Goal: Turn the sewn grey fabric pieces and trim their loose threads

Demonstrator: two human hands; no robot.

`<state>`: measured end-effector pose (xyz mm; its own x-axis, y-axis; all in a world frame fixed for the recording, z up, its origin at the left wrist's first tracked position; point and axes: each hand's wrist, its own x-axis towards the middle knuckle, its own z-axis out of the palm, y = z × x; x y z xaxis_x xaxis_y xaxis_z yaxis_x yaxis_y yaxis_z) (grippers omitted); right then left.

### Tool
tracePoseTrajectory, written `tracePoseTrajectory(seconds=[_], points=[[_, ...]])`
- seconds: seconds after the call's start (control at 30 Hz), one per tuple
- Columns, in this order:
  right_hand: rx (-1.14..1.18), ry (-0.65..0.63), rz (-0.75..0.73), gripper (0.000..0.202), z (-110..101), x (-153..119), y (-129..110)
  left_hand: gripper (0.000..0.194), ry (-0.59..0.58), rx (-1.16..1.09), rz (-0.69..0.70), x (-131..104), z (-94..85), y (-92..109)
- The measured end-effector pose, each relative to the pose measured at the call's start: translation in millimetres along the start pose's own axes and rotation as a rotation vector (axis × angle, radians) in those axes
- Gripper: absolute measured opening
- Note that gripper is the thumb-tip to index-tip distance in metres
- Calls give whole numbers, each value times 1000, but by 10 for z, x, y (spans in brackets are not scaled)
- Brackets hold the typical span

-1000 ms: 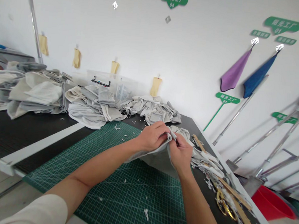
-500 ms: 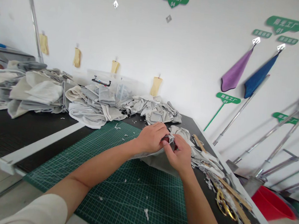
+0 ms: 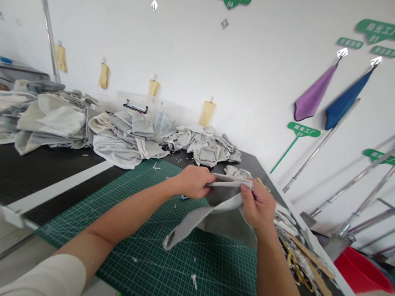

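Observation:
A grey cloth piece is stretched between my two hands above the green cutting mat. My left hand pinches its upper edge on the left side. At the upper right corner, my right hand grips the same edge, thumb on top. A lower flap of the cloth hangs open towards the left. Small white scraps lie on the mat below. A small blue-grey object shows just under my left hand, too small to name.
Piles of grey and cream cloth stand along the back, with another heap nearer the middle. Gold-handled scissors, wooden rulers and offcuts lie along the right edge. A red basin stands beyond the table.
My hands have moved apart, the right one further right. The cloth, bunched between them before, is now pulled out along its edge, with a flap swung out to the lower left.

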<state>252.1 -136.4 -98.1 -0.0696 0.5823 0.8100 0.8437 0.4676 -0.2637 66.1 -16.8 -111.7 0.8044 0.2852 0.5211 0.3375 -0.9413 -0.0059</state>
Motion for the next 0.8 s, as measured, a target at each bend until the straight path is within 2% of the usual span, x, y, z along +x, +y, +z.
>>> tracePoseTrajectory(seconds=[0.13, 0.27, 0.37, 0.53, 0.67, 0.8], points=[[71, -11, 20, 16, -96, -10, 68, 14, 8, -49, 47, 11, 31, -153], [92, -33, 33, 19, -105, -17, 101, 13, 58, -4, 48, 38, -6, -241], [86, -39, 57, 20, -109, -22, 108, 13, 125, 40, 28, 38, -89, -254], [56, 53, 132, 18, -173, -41, 164, 14, 274, 26, -17, 8, -204, -298], [89, 92, 160, 19, -221, -57, 230, 15, 262, -176, -127, 5, -230, -335], [193, 162, 222, 25, -223, -69, 286, 16, 352, -486, -305, 14, -234, -302]])
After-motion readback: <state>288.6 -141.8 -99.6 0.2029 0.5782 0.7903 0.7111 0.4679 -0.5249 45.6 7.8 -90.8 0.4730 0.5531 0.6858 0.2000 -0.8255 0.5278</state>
